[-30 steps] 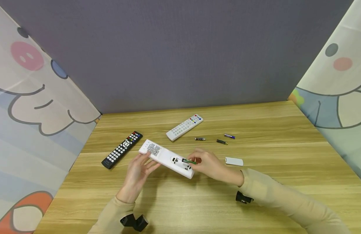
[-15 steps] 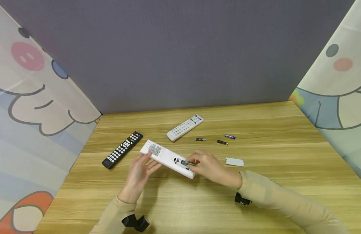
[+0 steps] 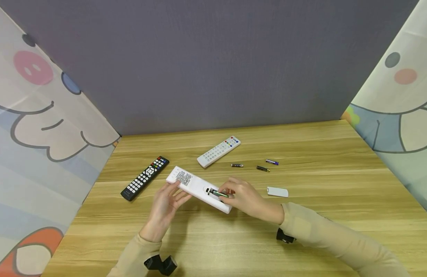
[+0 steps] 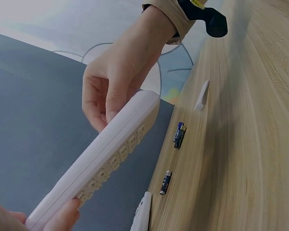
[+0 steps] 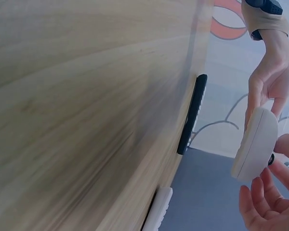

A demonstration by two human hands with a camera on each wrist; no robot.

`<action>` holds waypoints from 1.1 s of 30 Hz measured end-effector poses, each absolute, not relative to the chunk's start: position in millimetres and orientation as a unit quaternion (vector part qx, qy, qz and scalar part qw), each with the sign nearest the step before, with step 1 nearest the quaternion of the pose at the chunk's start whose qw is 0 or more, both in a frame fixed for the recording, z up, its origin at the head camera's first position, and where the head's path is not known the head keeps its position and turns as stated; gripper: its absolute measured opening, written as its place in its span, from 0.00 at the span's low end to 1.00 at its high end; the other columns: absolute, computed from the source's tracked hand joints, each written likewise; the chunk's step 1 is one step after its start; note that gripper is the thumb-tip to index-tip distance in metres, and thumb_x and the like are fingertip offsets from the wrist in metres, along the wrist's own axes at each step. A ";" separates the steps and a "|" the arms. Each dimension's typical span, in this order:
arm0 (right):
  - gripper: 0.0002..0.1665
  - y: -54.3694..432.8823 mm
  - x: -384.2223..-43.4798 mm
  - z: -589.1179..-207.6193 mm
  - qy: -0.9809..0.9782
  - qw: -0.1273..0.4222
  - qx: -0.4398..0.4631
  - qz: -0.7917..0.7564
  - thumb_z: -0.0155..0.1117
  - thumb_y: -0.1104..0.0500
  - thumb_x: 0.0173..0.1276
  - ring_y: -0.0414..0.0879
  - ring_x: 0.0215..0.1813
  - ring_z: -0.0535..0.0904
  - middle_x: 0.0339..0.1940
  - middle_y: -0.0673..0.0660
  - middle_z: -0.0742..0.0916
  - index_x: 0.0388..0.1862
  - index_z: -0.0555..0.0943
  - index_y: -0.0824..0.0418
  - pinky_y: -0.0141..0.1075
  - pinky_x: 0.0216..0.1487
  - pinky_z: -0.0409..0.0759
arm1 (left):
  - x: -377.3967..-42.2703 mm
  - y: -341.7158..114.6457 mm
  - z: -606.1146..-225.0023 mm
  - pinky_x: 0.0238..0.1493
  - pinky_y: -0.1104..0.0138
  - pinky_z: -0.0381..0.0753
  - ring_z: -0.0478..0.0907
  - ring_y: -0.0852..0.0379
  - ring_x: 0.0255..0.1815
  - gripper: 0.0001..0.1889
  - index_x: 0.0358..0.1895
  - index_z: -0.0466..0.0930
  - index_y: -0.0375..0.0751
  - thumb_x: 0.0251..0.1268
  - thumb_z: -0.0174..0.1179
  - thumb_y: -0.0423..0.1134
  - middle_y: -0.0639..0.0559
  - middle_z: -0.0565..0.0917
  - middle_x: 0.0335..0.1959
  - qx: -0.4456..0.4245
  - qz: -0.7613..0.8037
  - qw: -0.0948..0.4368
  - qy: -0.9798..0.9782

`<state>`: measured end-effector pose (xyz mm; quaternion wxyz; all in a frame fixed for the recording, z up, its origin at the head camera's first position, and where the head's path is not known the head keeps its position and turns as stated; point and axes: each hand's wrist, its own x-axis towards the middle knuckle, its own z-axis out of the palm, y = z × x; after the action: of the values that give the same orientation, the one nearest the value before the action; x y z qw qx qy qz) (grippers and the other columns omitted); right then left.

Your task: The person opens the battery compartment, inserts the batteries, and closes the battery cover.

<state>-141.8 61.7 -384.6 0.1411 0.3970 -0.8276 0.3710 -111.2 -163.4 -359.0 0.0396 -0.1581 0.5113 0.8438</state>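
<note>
My left hand [image 3: 163, 207] grips a white remote control [image 3: 196, 187] by its label end, back side up and raised off the table. In the left wrist view its keys [image 4: 114, 162] face the table side. The battery compartment near the other end is uncovered. Over it, my right hand [image 3: 246, 198] pinches a green and black battery [image 3: 218, 193] between thumb and fingers, its far end down at the compartment's inner edge. The battery's dark end [image 5: 271, 159] shows between the fingertips in the right wrist view. My right fingers partly hide the compartment.
A black remote control [image 3: 144, 178] lies at left, a second white remote [image 3: 218, 152] farther back. Three loose batteries, one dark [image 3: 237, 165], one black and gold [image 3: 263, 169], one blue-purple [image 3: 272, 162], lie behind a white battery cover [image 3: 277, 192]. A grey panel [image 3: 220, 77] borders the back.
The right hand has shifted slightly left and brought the green and black battery lower, into the compartment opening. The left hand and the remote have hardly moved.
</note>
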 end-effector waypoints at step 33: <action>0.22 83.9 -151.7 -392.4 -0.774 -0.189 0.266 0.543 0.58 0.55 0.62 0.47 0.47 0.77 0.51 0.62 0.79 0.53 0.75 0.63 0.29 0.47 0.78 | -110.0 -163.2 -357.2 0.49 0.58 0.77 0.79 0.50 0.36 0.22 0.62 0.54 0.30 0.66 0.41 0.31 0.46 0.77 0.41 -0.150 0.841 0.041 0.518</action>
<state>-151.7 83.9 -392.4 -0.1889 0.2660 -0.7737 0.5430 -110.0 -163.2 -357.2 0.0412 -0.1498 0.5182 0.8411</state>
